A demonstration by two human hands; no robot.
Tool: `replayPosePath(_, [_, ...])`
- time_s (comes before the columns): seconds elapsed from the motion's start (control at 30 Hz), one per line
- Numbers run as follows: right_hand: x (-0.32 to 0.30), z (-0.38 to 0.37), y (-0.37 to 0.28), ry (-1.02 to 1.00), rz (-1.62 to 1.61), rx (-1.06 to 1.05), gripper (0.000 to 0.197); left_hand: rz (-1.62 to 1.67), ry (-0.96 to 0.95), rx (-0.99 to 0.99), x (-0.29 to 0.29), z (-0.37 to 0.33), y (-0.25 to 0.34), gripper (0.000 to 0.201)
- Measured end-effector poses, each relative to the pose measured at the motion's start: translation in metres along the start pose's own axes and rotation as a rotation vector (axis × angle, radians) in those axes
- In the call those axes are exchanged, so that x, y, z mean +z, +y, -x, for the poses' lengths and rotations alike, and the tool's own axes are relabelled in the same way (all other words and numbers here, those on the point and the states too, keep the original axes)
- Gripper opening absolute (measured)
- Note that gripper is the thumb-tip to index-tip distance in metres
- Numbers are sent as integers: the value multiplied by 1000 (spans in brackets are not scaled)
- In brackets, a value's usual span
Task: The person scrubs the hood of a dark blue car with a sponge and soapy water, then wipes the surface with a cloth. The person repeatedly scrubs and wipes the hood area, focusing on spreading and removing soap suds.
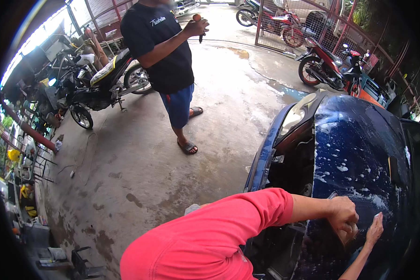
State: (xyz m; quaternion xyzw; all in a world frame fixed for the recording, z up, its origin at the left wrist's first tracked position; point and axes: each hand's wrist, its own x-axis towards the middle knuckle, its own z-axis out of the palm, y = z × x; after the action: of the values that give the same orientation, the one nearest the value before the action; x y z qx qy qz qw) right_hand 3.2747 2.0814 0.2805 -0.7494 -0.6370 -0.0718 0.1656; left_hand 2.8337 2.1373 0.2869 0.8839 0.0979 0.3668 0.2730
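My left hand [343,213], at the end of a bare forearm from a red sleeve, is curled low over a dark blue car hood [343,140]. Its fingers close on a thin greyish piece [332,195], whose edge shows beyond the knuckles; the rest is hidden. To its right, my right hand [374,229] rests against the hood, fingers stretched out. A small white spot shows at its fingertips, too small to name. White foam and water drops [342,167] are spread over the wet blue paint.
The car's front [291,158] has an exposed dark cavity beside the hood. A person in a black shirt [165,51] stands on the concrete floor [228,112], holding a small orange-topped object. Motorcycles [109,77] stand left, others [329,67] by the mesh fence at right.
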Motion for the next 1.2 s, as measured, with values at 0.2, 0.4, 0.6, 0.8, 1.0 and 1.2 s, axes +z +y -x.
replayPosePath(0.2, [-48, 206, -143, 18, 121, -77, 45, -9, -8, -6, -1, 1, -1, 41])
replayPosePath(0.4, [-91, 314, -132, 176, 474, -28, 39, 17, 1, -11, 2, 0, -4, 39])
replayPosePath(0.6, [-82, 237, -88, 101, 225, 400, 43, -8, 5, -41, 1, 0, 0, 42])
replayPosePath(0.8, [-74, 314, -177, 97, 397, 182, 43, -6, -8, -40, 1, 0, 0, 43])
replayPosePath(1.0, [-90, 392, -199, 155, 390, 140, 45, 11, -13, -22, 2, -1, -3, 43])
replayPosePath(1.2, [-101, 382, -144, 125, 412, 297, 49, 5, -16, -29, -4, 1, 1, 42])
